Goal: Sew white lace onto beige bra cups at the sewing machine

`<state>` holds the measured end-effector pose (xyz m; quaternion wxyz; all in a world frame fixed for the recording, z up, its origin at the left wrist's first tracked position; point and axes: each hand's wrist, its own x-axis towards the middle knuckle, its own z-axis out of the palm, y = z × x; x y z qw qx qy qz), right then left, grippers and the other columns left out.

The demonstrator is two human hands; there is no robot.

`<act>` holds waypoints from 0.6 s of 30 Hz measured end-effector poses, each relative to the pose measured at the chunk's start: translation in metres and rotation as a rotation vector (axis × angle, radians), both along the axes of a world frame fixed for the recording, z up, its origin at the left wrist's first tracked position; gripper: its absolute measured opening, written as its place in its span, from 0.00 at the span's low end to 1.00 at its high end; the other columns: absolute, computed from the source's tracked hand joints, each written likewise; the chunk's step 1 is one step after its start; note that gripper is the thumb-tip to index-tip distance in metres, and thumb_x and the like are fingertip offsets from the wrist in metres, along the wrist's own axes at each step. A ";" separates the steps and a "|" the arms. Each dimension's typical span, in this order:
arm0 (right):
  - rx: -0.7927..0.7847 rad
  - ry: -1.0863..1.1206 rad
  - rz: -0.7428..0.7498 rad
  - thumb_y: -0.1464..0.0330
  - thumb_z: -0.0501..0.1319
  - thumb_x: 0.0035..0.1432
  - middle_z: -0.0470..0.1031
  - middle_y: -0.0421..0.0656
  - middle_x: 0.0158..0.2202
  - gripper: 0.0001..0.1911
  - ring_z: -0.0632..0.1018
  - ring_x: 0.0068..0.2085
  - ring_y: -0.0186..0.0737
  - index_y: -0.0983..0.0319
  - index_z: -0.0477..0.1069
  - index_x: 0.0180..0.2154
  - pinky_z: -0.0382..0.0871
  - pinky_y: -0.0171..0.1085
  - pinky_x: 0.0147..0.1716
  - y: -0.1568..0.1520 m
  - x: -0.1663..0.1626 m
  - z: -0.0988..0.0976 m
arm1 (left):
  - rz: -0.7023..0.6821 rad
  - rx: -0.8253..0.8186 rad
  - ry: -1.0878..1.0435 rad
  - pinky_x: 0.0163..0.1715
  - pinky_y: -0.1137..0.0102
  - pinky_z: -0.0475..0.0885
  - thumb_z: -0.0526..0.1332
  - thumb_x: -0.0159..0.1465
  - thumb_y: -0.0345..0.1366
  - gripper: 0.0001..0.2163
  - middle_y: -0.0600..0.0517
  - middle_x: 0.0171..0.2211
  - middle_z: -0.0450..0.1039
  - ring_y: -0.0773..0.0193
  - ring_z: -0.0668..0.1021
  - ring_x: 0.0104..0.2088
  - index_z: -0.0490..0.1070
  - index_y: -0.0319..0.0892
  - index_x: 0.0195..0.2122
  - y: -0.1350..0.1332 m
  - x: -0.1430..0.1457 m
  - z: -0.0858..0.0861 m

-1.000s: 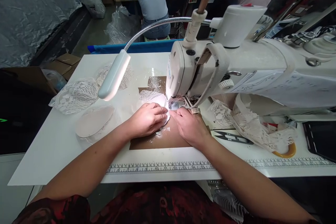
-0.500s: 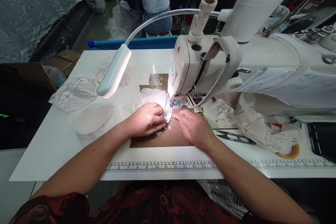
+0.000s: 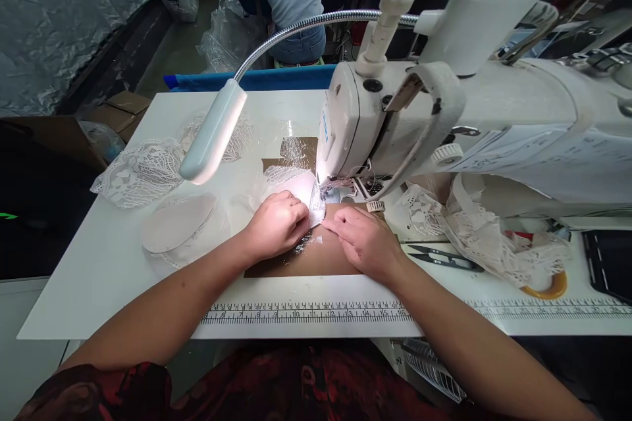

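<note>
Nearest me, past the ruler strip (image 3: 306, 312) printed along the tabletop (image 3: 99, 276) edge, my left hand (image 3: 274, 227) sits at frame centre with its fingers curled tight on the white lace piece (image 3: 316, 205). My right hand (image 3: 368, 243) lies flat just beside it, fingers straight and together, tips touching the fabric. The piece rests on a brown sheet (image 3: 306, 262) with its far edge under the sewing machine (image 3: 444, 118) head; thread snips (image 3: 442, 258) lie to the right and a gooseneck lamp (image 3: 212, 131) hangs at upper left.
</note>
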<state>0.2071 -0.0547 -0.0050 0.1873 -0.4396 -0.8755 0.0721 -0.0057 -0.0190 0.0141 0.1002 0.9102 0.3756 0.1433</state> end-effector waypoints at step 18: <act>0.003 0.049 0.003 0.76 0.51 0.60 0.73 0.44 0.31 0.16 0.71 0.33 0.37 0.63 0.77 0.41 0.62 0.35 0.33 0.001 0.001 -0.002 | -0.035 0.023 -0.081 0.31 0.69 0.64 0.54 0.68 0.39 0.14 0.51 0.24 0.71 0.63 0.70 0.30 0.78 0.43 0.37 0.000 -0.002 -0.007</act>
